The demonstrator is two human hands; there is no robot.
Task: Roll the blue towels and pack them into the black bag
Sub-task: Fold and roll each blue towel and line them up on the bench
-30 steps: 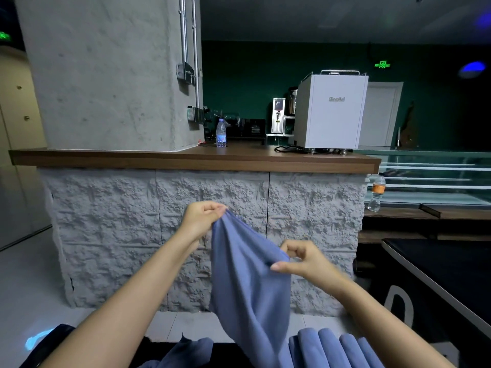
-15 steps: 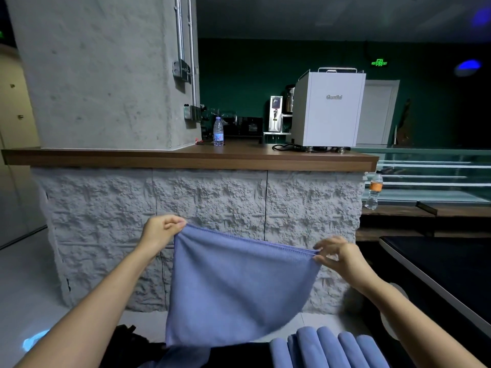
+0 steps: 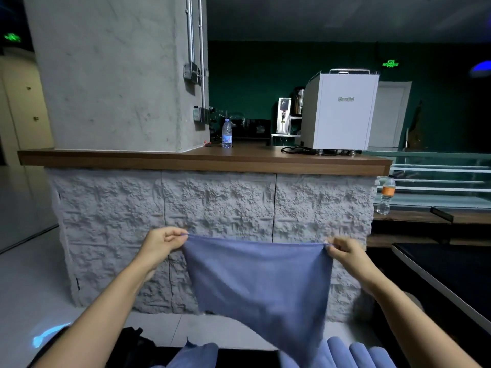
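Since a second ago the blue towel (image 3: pixel 260 285) has been opened out. It was hanging bunched between two close hands; now its upper edge is pulled straight and the cloth is held flat in the air, before the stone counter (image 3: pixel 212 208). From this it is judged ready to be laid down and rolled; no part of it is rolled yet. Below it, several rolled towels (image 3: pixel 353 354) are seen side by side. One upper corner is pinched by the left hand (image 3: pixel 162 244), the other by the right hand (image 3: pixel 345 252), well apart, fingers curled on the cloth.
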